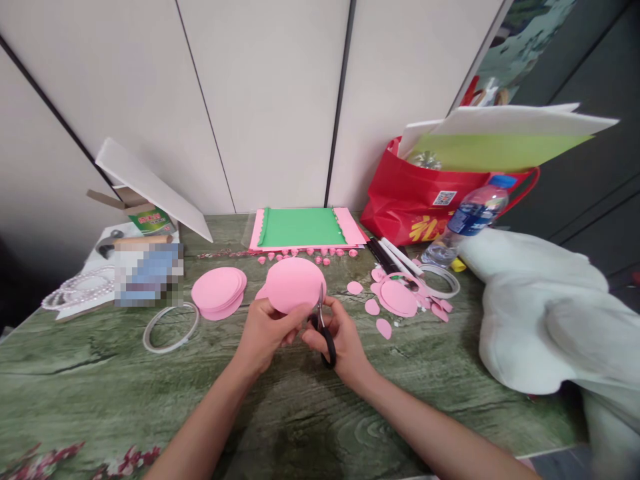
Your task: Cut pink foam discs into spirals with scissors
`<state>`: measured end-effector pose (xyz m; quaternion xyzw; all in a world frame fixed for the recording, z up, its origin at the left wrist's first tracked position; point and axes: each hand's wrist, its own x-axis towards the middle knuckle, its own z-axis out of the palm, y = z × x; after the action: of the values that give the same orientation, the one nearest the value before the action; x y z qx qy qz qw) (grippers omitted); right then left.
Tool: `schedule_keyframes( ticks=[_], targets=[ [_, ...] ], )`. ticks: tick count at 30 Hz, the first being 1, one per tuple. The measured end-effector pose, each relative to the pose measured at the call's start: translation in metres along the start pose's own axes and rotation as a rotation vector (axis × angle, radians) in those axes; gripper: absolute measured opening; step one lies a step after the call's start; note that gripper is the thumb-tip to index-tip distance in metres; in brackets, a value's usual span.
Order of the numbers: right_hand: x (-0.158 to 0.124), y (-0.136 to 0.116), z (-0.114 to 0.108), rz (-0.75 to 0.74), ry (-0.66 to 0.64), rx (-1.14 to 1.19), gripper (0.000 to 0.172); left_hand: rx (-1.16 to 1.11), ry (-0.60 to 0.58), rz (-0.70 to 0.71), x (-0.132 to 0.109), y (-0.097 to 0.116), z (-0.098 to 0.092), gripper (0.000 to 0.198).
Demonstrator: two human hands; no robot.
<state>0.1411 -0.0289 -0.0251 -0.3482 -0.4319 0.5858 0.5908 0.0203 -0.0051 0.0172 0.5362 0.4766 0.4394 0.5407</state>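
Observation:
My left hand (264,329) pinches the lower edge of a pink paper circle (294,283) held upright over the table. My right hand (340,337) grips black-handled scissors (323,327), whose blades point up into the circle's right edge. Both hands are closed and meet at the middle of the green wood-grain table (100,393). A stack of pink paper circles (218,291) lies just left of my left hand. Cut pink petal shapes (384,327) and scraps lie to the right of my right hand.
Green and pink sheets (300,228) lie at the back by the wall, with small pink pieces in a row before them. A red bag (415,200), a water bottle (467,217), pens (395,257), tape rings (167,327) and a white cloth (540,307) surround the work area.

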Motion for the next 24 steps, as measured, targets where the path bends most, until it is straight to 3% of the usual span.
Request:
schedule_keyframes(
  ticks=[16, 24],
  targets=[
    [-0.002, 0.011, -0.001, 0.055, -0.007, -0.056, 0.048, -0.094, 0.016, -0.055, 0.0, 0.004, 0.002, 0.031],
    [0.0, 0.002, -0.001, -0.02, -0.018, -0.001, 0.056, -0.035, -0.005, -0.062, 0.0, 0.002, 0.003, 0.03]
  ],
)
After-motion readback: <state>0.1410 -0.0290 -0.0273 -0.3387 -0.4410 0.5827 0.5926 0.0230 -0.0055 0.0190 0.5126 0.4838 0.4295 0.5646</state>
